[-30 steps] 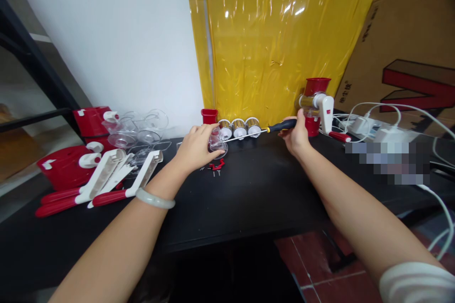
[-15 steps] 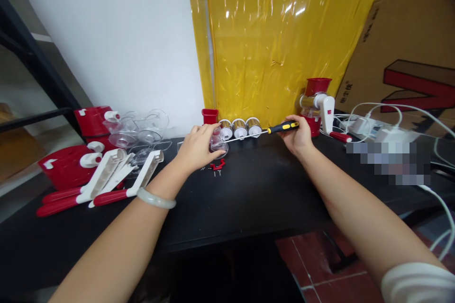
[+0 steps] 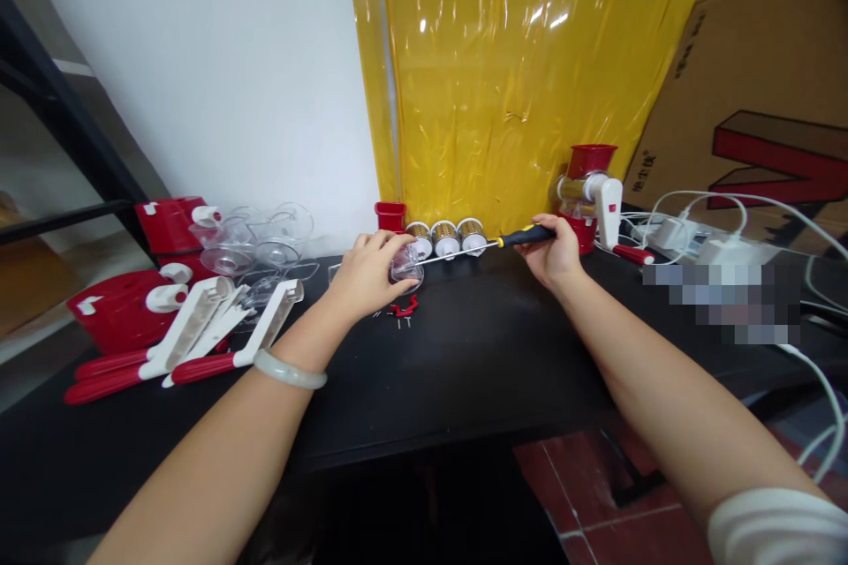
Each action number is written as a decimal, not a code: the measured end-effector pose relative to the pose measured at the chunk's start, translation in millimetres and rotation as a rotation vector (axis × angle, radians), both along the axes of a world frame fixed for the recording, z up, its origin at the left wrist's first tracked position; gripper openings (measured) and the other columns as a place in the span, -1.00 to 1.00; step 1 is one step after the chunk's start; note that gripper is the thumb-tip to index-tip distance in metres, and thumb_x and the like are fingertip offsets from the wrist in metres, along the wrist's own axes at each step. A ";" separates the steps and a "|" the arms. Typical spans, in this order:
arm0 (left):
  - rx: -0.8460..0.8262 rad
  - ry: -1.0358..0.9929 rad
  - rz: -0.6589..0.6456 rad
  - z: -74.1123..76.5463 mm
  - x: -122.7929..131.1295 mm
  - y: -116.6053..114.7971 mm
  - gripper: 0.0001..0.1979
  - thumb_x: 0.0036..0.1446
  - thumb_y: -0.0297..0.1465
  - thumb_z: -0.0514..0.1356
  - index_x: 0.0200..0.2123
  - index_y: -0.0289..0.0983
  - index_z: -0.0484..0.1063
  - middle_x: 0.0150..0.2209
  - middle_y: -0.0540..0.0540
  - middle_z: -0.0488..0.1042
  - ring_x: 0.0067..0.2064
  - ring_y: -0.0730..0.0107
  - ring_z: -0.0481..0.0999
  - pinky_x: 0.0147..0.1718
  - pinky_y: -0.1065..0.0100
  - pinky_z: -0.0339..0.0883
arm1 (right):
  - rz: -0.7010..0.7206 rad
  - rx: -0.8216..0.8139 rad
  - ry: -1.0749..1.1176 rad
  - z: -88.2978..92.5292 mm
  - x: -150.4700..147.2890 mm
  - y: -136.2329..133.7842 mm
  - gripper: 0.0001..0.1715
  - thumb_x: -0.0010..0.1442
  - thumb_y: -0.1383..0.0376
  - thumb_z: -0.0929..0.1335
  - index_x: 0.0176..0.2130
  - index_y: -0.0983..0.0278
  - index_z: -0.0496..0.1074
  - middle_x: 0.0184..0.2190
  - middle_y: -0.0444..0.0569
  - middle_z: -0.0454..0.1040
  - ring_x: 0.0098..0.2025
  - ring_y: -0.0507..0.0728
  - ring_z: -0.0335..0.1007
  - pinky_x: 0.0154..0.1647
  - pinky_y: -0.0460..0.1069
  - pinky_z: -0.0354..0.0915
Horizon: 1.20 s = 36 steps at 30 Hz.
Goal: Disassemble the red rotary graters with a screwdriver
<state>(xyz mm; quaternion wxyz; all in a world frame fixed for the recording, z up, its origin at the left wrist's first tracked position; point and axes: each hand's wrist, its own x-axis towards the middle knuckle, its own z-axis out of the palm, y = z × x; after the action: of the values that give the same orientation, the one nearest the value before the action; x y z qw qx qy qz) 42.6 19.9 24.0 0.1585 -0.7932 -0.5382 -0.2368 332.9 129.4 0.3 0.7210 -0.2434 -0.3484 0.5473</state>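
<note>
My left hand is wrapped round a clear plastic part above the black table. My right hand holds the black and yellow handle of a screwdriver, whose long shaft points left with its tip at the clear part. Whether the tip sits on a screw cannot be made out. Just below the clear part, a small red piece and a few screws lie on the table. Behind the shaft stand three metal drums with white ends, beside a red part.
White handles with red grips, red housings and clear plastic parts crowd the left of the black table. An assembled red grater stands at the back right, near white cables and plugs.
The screwdriver handle has turned in my right hand, so less of its yellow shows. Both hands keep nearly the same place.
</note>
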 end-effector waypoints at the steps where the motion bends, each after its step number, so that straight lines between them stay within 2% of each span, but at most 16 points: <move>1: 0.000 -0.003 -0.001 0.0 0.1 0.1 -0.43 0.12 -0.15 0.27 0.19 -0.08 0.28 0.09 -0.15 0.36 0.05 0.01 0.31 0.02 0.01 0.29 | -0.023 0.011 -0.036 -0.5 0.7 0.8 -0.72 0.11 0.08 0.35 -0.44 0.20 0.27 -0.63 -0.25 0.28 -0.67 -0.03 0.19 -0.65 -0.09 0.25; 4: 0.003 -0.006 -0.002 0.1 0.6 0.3 -0.42 0.11 -0.14 0.27 0.19 -0.08 0.28 0.09 -0.14 0.36 0.05 0.01 0.31 0.03 0.01 0.29 | -0.143 -0.006 -0.165 -2.9 0.8 5.0 -0.56 0.11 -0.08 0.36 -0.47 0.20 0.24 -0.72 -0.27 0.18 -0.75 -0.04 0.06 -0.73 -0.10 0.13; 7: 0.004 0.001 0.001 0.0 1.3 0.2 -0.43 0.11 -0.14 0.27 0.18 -0.08 0.29 0.08 -0.15 0.36 0.05 0.00 0.31 0.03 0.00 0.29 | -0.174 -0.015 -0.215 -3.9 -2.1 6.9 -0.58 0.09 -0.03 0.42 -0.46 0.19 0.23 -0.76 -0.33 0.09 -0.76 -0.06 -0.03 -0.72 -0.12 0.12; 11: 0.009 -0.002 0.004 -0.7 2.8 0.3 -0.43 0.11 -0.15 0.27 0.18 -0.08 0.30 0.08 -0.15 0.36 0.05 0.00 0.31 0.03 0.00 0.29 | -0.095 -0.019 -0.043 -0.6 -4.6 3.3 -0.74 0.07 0.22 0.40 -0.42 0.19 0.21 -0.65 -0.31 0.21 -0.67 -0.05 0.13 -0.62 -0.13 0.23; 14: 0.005 -0.004 -0.004 -1.4 4.3 0.5 -0.43 0.11 -0.15 0.27 0.18 -0.08 0.30 0.09 -0.16 0.35 0.06 -0.01 0.30 0.04 0.00 0.28 | -0.002 -0.030 0.081 1.9 -2.8 0.4 -0.83 0.07 0.27 0.35 -0.42 0.20 0.22 -0.57 -0.28 0.27 -0.55 -0.02 0.28 -0.52 -0.09 0.32; 17: 0.001 -0.007 -0.009 -1.7 5.4 0.6 -0.42 0.11 -0.15 0.28 0.19 -0.08 0.29 0.09 -0.16 0.35 0.07 -0.01 0.30 0.04 -0.01 0.28 | -0.020 0.002 0.070 1.2 -0.9 1.3 -0.78 0.10 0.15 0.35 -0.41 0.19 0.23 -0.55 -0.25 0.29 -0.54 -0.01 0.30 -0.53 -0.08 0.32; 21: 0.003 -0.008 -0.010 -2.0 5.5 0.5 -0.41 0.11 -0.16 0.28 0.20 -0.08 0.28 0.09 -0.16 0.35 0.07 0.00 0.30 0.04 -0.01 0.28 | -0.169 -0.008 -0.124 -3.1 -1.7 6.6 -0.52 0.09 -0.10 0.38 -0.44 0.18 0.19 -0.66 -0.30 0.17 -0.69 -0.03 0.09 -0.67 -0.09 0.19; 24: 0.006 0.000 -0.005 -2.4 5.0 0.5 -0.41 0.11 -0.15 0.27 0.20 -0.08 0.28 0.10 -0.16 0.35 0.07 0.00 0.30 0.04 -0.01 0.28 | -0.221 -0.007 -0.206 -4.1 -3.3 8.1 -0.51 0.03 -0.06 0.46 -0.43 0.17 0.18 -0.70 -0.35 0.10 -0.73 -0.07 0.00 -0.68 -0.11 0.17; 29: 0.012 0.006 -0.006 -2.9 4.2 0.8 -0.40 0.11 -0.15 0.27 0.21 -0.07 0.26 0.11 -0.15 0.35 0.07 0.00 0.30 0.04 0.00 0.28 | -0.105 -0.004 -0.028 -1.5 -6.6 4.9 -0.64 0.07 0.15 0.44 -0.40 0.18 0.17 -0.60 -0.32 0.26 -0.64 -0.06 0.21 -0.59 -0.14 0.26; 32: 0.009 0.001 -0.003 -2.8 4.5 0.4 -0.41 0.12 -0.15 0.27 0.21 -0.06 0.26 0.11 -0.15 0.35 0.07 0.00 0.30 0.05 0.01 0.27 | -0.050 0.013 0.028 -1.5 -7.6 4.3 -0.70 0.08 0.20 0.42 -0.38 0.18 0.18 -0.52 -0.28 0.36 -0.54 -0.04 0.35 -0.48 -0.11 0.35; 36: 0.000 -0.006 0.003 -2.1 5.6 -0.8 -0.40 0.12 -0.14 0.26 0.22 -0.06 0.25 0.09 -0.15 0.35 0.06 0.00 0.29 0.04 0.01 0.27 | -0.029 0.018 0.053 -1.4 -6.8 3.6 -0.79 0.09 0.25 0.38 -0.39 0.19 0.22 -0.50 -0.23 0.40 -0.46 0.00 0.41 -0.41 -0.07 0.39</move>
<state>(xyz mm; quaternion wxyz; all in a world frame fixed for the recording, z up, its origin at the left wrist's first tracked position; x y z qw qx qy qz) 48.2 19.1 21.9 0.1569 -0.7918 -0.5398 -0.2390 326.2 133.0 -1.1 0.7399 -0.2273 -0.3308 0.5398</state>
